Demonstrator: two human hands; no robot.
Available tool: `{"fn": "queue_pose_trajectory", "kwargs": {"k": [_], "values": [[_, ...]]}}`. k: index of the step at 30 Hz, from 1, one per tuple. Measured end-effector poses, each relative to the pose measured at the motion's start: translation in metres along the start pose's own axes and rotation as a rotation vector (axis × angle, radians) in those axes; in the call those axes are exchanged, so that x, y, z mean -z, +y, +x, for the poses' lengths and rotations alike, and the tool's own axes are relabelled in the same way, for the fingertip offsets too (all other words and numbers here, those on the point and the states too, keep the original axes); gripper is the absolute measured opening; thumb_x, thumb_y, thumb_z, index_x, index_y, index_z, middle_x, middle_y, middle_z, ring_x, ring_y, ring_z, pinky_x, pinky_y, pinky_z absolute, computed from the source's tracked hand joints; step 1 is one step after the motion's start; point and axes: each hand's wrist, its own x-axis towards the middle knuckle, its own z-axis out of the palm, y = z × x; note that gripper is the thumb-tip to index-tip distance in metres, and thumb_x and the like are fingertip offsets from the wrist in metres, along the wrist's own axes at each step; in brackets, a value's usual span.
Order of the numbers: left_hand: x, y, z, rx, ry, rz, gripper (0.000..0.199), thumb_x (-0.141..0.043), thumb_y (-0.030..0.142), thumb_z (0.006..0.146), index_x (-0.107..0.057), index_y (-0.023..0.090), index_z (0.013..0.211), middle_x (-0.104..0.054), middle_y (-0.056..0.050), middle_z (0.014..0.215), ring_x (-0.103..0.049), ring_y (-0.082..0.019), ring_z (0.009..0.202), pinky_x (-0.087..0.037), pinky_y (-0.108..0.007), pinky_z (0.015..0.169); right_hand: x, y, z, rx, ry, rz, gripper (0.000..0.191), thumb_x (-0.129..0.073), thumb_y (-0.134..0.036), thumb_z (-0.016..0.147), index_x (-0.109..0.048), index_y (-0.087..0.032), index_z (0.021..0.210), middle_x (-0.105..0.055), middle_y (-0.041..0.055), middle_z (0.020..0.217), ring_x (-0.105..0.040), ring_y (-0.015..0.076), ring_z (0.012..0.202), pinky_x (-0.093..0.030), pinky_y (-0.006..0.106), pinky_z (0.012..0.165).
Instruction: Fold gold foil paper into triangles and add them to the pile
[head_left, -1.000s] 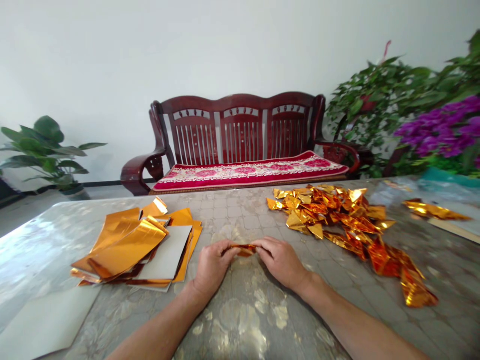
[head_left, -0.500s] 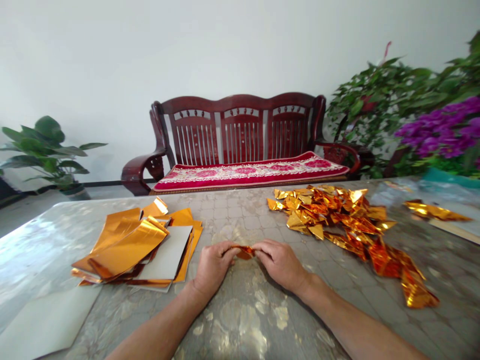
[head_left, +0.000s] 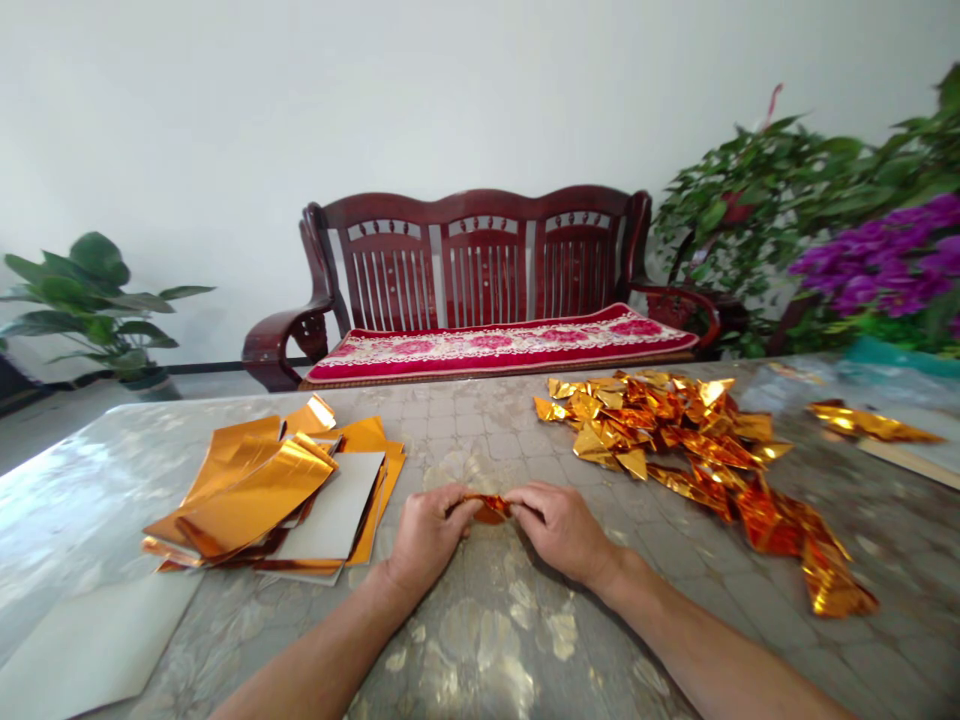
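White wall, plain and matte, fills the far side. Table across the near side: grayish, glossy top, grid lines plus pale gold leaf/flower print, daylight glare at left. Settee beyond the table's far edge: dark red-brown polished wood, slatted three-panel back, scrolled arms. Trailing green vine far right, leafy. Seat runner along the settee: red border, cream and pink floral pattern, textile. Broad-leaved potted plant far left. Heap of folded foil pieces right on the table: gold-orange, shiny, creased, pointed ends, overlapping, trailing toward near right. Stack of foil sheets left: flat, roughly rectangular, metallic gold faces, one pale gray face showing, edges uneven. Pale sheet near left, flat, matte. Purple flowers far right, clustered. Left hand and right hand mid-table, thumbs and fingers pinching opposite ends of one small foil piece; it sits centrally between stack and heap, copper-orange, crinkled, narrow on top, rounded lower edge.
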Motion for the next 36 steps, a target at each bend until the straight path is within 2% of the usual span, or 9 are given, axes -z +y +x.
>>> {"fn": "queue_pose_trajectory", "kwargs": {"k": [29, 36], "values": [[0.0002, -0.0004, -0.0013, 0.011, -0.016, 0.032, 0.024, -0.057, 0.033, 0.091, -0.076, 0.022, 0.083, -0.065, 0.003, 0.058, -0.061, -0.011, 0.054, -0.043, -0.019, 0.056, -0.0004, -0.0011, 0.0005, -0.005, 0.018, 0.005, 0.027, -0.051, -0.015, 0.089, -0.075, -0.024, 0.098, -0.076, 0.0028, 0.091, -0.068, 0.0164, 0.081, -0.048, 0.025, 0.073], [0.0003, 0.0013, -0.0012, 0.019, -0.012, -0.021, 0.024, -0.057, 0.031, 0.090, -0.075, 0.021, 0.080, -0.064, 0.004, 0.056, -0.060, -0.010, 0.049, -0.042, -0.019, 0.053, 0.0006, -0.0025, -0.0009, 0.031, 0.036, 0.020, 0.027, -0.051, -0.015, 0.089, -0.075, -0.024, 0.096, -0.075, 0.0034, 0.087, -0.067, 0.0159, 0.078, -0.048, 0.025, 0.071]]}}
